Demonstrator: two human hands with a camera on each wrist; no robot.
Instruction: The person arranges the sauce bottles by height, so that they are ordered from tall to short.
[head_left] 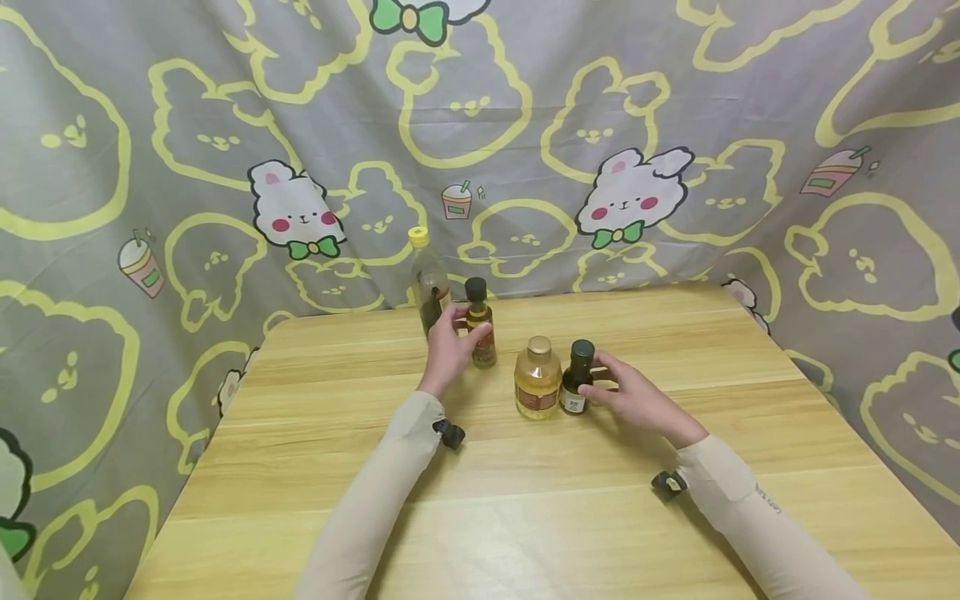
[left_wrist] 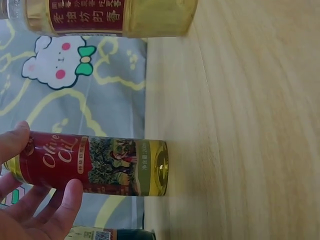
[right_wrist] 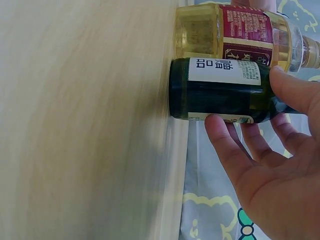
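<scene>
My left hand (head_left: 450, 350) holds a slim olive oil bottle (head_left: 482, 337) with a black cap, its thumb on one side and fingers on the other. In the left wrist view this bottle's red label (left_wrist: 60, 157) reads "Olive Oil", and it stands upright near the table's surface. My right hand (head_left: 633, 396) grips a small dark green bottle (head_left: 576, 385) with a white label, thumb at its shoulder and fingers along the opposite side. Beside it, right up close, stands a wider bottle of golden oil (head_left: 537, 379) with a dark red label (right_wrist: 247, 25).
Behind the left hand stands a tall bottle (head_left: 429, 279) with a yellow cap and dark liquid low inside. The bottles are on a wooden table (head_left: 480, 508). A grey curtain (head_left: 495, 125) with cartoon prints hangs along its back edge.
</scene>
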